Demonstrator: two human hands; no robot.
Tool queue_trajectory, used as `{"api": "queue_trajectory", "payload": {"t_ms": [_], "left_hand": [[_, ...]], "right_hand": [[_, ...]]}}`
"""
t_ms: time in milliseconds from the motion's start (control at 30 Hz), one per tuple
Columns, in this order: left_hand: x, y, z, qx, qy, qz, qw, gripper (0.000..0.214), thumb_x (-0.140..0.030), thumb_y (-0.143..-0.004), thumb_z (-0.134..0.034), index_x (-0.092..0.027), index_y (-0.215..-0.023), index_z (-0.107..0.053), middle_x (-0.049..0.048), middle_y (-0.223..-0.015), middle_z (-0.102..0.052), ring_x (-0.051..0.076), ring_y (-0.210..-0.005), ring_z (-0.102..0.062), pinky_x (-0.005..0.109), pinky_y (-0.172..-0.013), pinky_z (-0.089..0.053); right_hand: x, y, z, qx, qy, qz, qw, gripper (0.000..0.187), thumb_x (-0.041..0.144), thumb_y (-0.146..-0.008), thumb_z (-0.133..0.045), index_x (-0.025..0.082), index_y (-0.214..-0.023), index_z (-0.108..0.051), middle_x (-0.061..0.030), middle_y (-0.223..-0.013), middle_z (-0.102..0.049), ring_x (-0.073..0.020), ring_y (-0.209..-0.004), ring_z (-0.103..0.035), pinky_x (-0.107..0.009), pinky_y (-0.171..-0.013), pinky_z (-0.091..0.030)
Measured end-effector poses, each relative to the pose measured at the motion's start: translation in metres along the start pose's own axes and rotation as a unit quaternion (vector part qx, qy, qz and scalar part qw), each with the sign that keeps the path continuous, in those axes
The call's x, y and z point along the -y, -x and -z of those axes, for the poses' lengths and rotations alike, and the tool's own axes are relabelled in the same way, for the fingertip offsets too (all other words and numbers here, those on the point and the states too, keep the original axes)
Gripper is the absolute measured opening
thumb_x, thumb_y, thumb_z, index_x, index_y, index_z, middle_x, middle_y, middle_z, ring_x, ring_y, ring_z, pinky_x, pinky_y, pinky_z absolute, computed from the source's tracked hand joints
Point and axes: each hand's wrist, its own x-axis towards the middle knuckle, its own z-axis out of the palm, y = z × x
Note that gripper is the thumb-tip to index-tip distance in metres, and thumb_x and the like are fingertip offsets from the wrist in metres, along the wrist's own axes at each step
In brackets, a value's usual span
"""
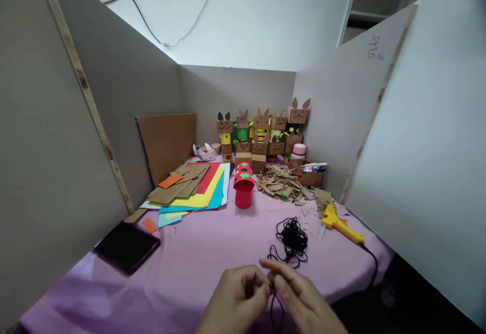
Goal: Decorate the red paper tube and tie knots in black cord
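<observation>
Close together at the front edge of the table are my left hand (243,291) and my right hand (298,293). A small greenish-brown piece (271,277) shows between their fingertips, partly covered, so its kind is unclear. Thumb and forefinger of the left hand pinch at a black cord, and a loop (277,311) of it hangs below. The right thumb and fingers close on the small piece from the other side. Just beyond the hands a tangled heap of black cord (294,238) lies on the cloth, with strands reaching toward the fingers.
On the purple cloth (212,243) stand a red cup-like figure (243,187), cardboard scraps (281,182) and coloured sheets (216,197). A black tablet-like slab (127,247) lies left, a yellow glue gun (341,225) right. Several cardboard animal figures (260,121) line the back, between partitions.
</observation>
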Motion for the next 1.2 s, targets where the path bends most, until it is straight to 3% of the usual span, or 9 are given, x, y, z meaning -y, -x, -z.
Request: {"api": "queue_trajectory", "payload": {"t_ms": [67,133,367,533,733,833,967,1067,1200], "left_hand": [[-0.002,0.001,0.001,-0.017,-0.035,-0.011,0.999,0.015,-0.027,-0.07,-0.054,-0.018,-0.057,-0.053,-0.0054,-0.053,-0.045,0.011,-0.052,-0.039,0.023,-0.05,-0.029],[-0.003,0.003,0.004,-0.024,-0.051,-0.013,0.998,0.012,-0.023,-0.068,-0.052,-0.018,-0.058,-0.054,-0.006,-0.052,-0.044,0.011,-0.052,-0.038,0.023,-0.05,-0.028],[0.007,0.001,0.015,-0.009,-0.045,0.007,0.999,0.012,-0.025,-0.068,-0.049,-0.017,-0.063,-0.056,-0.0058,-0.052,-0.045,0.011,-0.049,-0.038,0.022,-0.05,-0.029],[0.025,-0.002,0.045,-0.028,-0.088,0.037,0.995,0.021,-0.036,-0.072,-0.051,-0.018,-0.062,-0.057,-0.0044,-0.049,-0.049,0.013,-0.048,-0.043,0.022,-0.049,-0.031],[0.041,-0.007,0.084,-0.229,-0.293,0.017,0.928,0.017,-0.03,-0.069,-0.059,-0.023,-0.053,-0.061,0.0016,-0.055,-0.063,0.018,-0.057,-0.054,0.024,-0.057,-0.028],[0.036,-0.009,0.081,-0.236,-0.229,-0.003,0.944,0.018,-0.035,-0.067,-0.063,-0.023,-0.054,-0.063,-0.0004,-0.053,-0.061,0.017,-0.054,-0.052,0.024,-0.056,-0.031],[0.022,-0.006,0.054,-0.113,0.052,0.029,0.992,0.026,-0.042,-0.061,-0.072,-0.017,-0.064,-0.066,-0.0002,-0.056,-0.061,0.015,-0.056,-0.054,0.024,-0.057,-0.039],[0.014,-0.001,0.032,-0.032,0.235,0.089,0.967,0.033,-0.043,-0.059,-0.078,-0.015,-0.07,-0.065,0.0005,-0.061,-0.065,0.01,-0.051,-0.054,0.02,-0.054,-0.038],[0.01,0.005,0.015,-0.002,0.33,0.095,0.939,0.035,-0.039,-0.056,-0.084,-0.014,-0.064,-0.06,-0.0029,-0.053,-0.061,0.005,-0.045,-0.05,0.016,-0.049,-0.033]], "right_hand": [[-0.004,-0.001,-0.011,0.029,-0.014,-0.007,0.999,0.041,0.061,-0.079,-0.05,0.02,-0.079,-0.057,0.0054,-0.058,-0.044,-0.0126,-0.055,-0.042,-0.024,-0.055,-0.038],[-0.009,-0.003,-0.012,0.013,-0.008,-0.006,1.0,0.043,0.062,-0.077,-0.052,0.021,-0.067,-0.048,0.0075,-0.056,-0.034,-0.0109,-0.053,-0.032,-0.024,-0.049,-0.029],[-0.008,-0.003,0.01,-0.064,-0.044,-0.008,0.997,0.042,0.059,-0.075,-0.058,0.019,-0.063,-0.052,0.0081,-0.053,-0.029,-0.0105,-0.051,-0.026,-0.025,-0.048,-0.02],[-0.006,-0.005,0.021,-0.148,-0.064,-0.017,0.987,0.039,0.056,-0.072,-0.063,0.019,-0.064,-0.054,0.0076,-0.054,-0.032,-0.0109,-0.054,-0.027,-0.024,-0.05,-0.02],[-0.002,-0.008,0.028,-0.142,-0.047,-0.009,0.989,0.039,0.057,-0.073,-0.061,0.019,-0.066,-0.055,0.0069,-0.057,-0.035,-0.0119,-0.056,-0.03,-0.024,-0.052,-0.024],[-0.002,-0.009,0.027,-0.107,-0.042,-0.014,0.993,0.04,0.058,-0.075,-0.059,0.019,-0.066,-0.053,0.0071,-0.057,-0.034,-0.0117,-0.055,-0.029,-0.024,-0.052,-0.024],[-0.001,-0.01,0.02,-0.11,-0.064,-0.02,0.992,0.041,0.058,-0.074,-0.06,0.019,-0.065,-0.053,0.0078,-0.055,-0.032,-0.0107,-0.054,-0.025,-0.023,-0.05,-0.021],[-0.003,-0.009,0.012,-0.11,-0.09,-0.031,0.989,0.041,0.058,-0.073,-0.062,0.018,-0.067,-0.056,0.0081,-0.054,-0.033,-0.0097,-0.052,-0.025,-0.023,-0.049,-0.02],[-0.013,-0.01,0.003,-0.092,-0.11,-0.021,0.989,0.039,0.055,-0.07,-0.067,0.017,-0.078,-0.062,0.0071,-0.056,-0.038,-0.0095,-0.054,-0.03,-0.023,-0.051,-0.023]]}}
